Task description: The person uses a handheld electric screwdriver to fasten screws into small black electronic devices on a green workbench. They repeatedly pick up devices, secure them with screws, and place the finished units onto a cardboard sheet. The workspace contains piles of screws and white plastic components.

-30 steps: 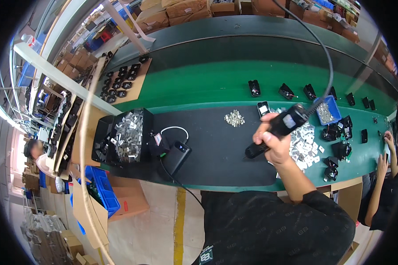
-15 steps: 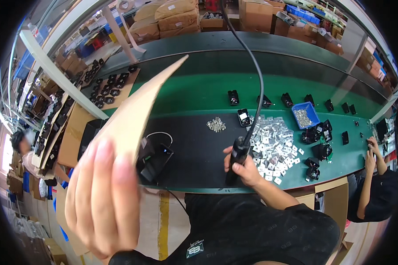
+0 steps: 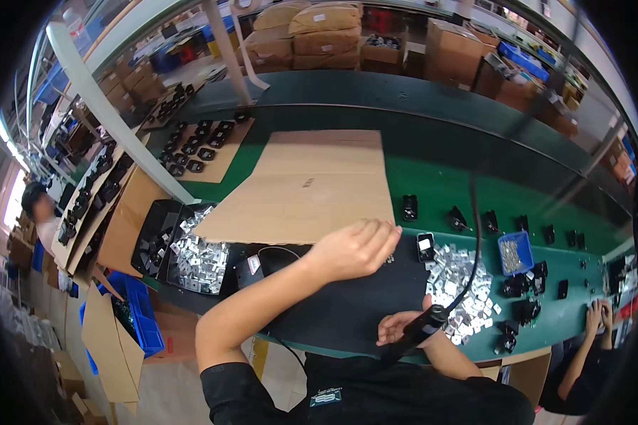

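My left hand (image 3: 354, 249) reaches across the bench, its fingers pinched at the near right corner of a brown cardboard sheet (image 3: 319, 184). The sheet spreads over the far middle of the bench, and part of the black mat (image 3: 319, 304) is hidden under it. Near the front edge, my right hand (image 3: 432, 333) holds a black electric screwdriver (image 3: 417, 334) with loosely curled fingers, its cable running upward. Just beyond that hand lies a heap of small silvery metal plates (image 3: 461, 287). A small black housing with a white face (image 3: 425, 246) sits beside the heap.
A blue bin of screws (image 3: 515, 253) and several black housings (image 3: 524, 310) stand to the right. Black trays (image 3: 164, 237), one with metal plates (image 3: 200, 265), are at left. Another person's hands (image 3: 599, 316) work at far right. A white post (image 3: 110, 106) rises left.
The cardboard sheet has swung from upright near me at left to lying over the bench middle, my left hand moving right with it. My right hand and screwdriver appear lower and further right; the view has shifted.
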`<move>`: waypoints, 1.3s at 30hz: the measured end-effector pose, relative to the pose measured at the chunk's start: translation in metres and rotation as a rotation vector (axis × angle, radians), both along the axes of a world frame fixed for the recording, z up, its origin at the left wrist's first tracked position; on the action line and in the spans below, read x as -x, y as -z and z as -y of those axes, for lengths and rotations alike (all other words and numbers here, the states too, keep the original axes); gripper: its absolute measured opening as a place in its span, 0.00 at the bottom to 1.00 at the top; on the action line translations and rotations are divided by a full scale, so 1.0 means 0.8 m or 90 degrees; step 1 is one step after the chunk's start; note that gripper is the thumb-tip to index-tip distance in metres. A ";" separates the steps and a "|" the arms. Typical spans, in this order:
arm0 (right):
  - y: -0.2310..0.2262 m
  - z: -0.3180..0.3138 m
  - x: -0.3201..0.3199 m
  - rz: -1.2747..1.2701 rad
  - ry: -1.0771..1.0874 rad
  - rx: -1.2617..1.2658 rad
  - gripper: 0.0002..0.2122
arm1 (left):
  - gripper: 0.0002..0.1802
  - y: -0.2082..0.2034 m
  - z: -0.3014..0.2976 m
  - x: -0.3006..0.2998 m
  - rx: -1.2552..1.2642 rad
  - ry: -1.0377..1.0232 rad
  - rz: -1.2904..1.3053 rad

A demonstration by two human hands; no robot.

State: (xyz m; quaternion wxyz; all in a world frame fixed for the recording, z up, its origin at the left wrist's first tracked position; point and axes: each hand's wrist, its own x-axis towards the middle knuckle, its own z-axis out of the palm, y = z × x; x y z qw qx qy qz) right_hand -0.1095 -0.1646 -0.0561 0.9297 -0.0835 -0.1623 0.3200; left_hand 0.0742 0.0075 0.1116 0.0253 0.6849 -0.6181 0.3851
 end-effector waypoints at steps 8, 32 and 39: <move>-0.011 0.023 -0.072 -0.005 0.022 0.309 0.34 | 0.17 0.097 0.015 -0.036 -0.130 -0.086 -0.236; -0.092 0.039 -0.274 -0.092 0.452 0.650 0.19 | 0.16 0.069 -0.078 -0.132 0.037 0.039 -0.320; -0.108 0.067 -0.312 0.040 0.400 0.799 0.19 | 0.20 0.049 -0.269 -0.229 -0.208 -0.525 -0.591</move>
